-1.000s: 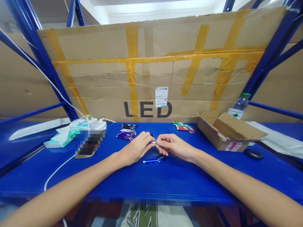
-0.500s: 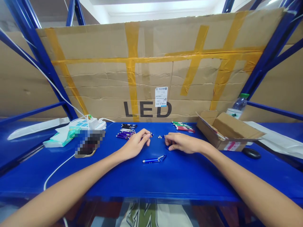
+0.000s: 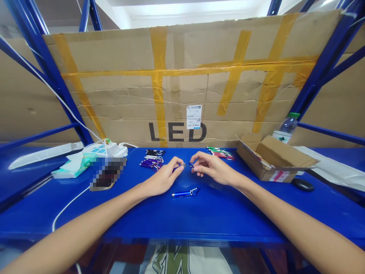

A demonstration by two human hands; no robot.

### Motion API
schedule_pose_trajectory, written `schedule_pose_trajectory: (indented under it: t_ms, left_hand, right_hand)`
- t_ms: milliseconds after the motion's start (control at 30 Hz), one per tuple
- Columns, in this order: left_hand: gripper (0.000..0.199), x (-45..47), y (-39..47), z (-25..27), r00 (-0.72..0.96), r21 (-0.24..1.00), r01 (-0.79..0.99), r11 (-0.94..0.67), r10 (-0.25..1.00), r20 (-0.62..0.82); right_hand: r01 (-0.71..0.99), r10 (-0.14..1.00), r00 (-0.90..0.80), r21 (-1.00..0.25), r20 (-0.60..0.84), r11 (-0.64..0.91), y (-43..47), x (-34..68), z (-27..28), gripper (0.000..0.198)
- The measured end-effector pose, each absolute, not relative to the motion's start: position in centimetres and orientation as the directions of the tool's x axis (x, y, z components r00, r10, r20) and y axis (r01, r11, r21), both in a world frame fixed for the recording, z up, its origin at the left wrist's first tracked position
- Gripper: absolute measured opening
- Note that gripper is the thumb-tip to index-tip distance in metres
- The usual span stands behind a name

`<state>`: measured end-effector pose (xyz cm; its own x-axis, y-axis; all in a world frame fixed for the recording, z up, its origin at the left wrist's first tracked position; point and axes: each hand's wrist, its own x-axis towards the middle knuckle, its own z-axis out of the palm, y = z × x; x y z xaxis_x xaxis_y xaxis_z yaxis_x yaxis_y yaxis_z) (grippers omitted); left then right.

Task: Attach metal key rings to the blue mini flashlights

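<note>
My left hand (image 3: 165,176) is closed, thumb and index finger pinching a slim blue keychain flashlight (image 3: 175,169) that is mostly hidden; a small metallic end (image 3: 184,165) sticks out at the fingertips. Facing it, my right hand (image 3: 209,167) pinches a small blue piece (image 3: 191,164) whose exact kind I cannot make out. The two held ends are close together but apart. Just below the hands, a whole blue keychain flashlight (image 3: 183,193) with a carabiner clip lies on the blue table (image 3: 222,217).
Purple, silver and black flashlights (image 3: 151,163) lie beyond my left hand, green and red ones (image 3: 221,153) beyond my right. An open cardboard box (image 3: 273,158), a black mouse (image 3: 302,185) and a bottle (image 3: 285,127) stand right. A phone (image 3: 108,173) and power strip (image 3: 114,149) sit left.
My right hand has moved left and slightly up, bringing the small blue piece close to my left hand. The small silver discs seen between the hands are no longer visible there.
</note>
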<state>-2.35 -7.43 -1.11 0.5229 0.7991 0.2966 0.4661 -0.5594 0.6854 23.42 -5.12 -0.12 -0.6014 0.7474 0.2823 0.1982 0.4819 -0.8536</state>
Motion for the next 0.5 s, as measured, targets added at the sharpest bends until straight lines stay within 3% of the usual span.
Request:
schedule_pose_trajectory:
  t_ms: [267,500]
  left_hand:
    - [0.025,-2.1,-8.0,-0.9,0.596,0.667,0.423,-0.613,0.743,0.305]
    - [0.022,-1.8,-8.3,-0.7,0.612,0.655,0.43,-0.621,0.734,0.295]
  right_hand:
    - [0.274,0.759,-0.557,-0.788,0.337,0.551,-5.3,23.0,-0.7,0.038]
    - [0.365,0.668,-0.582,-0.584,0.464,0.725,-6.2,22.7,-0.5,0.035]
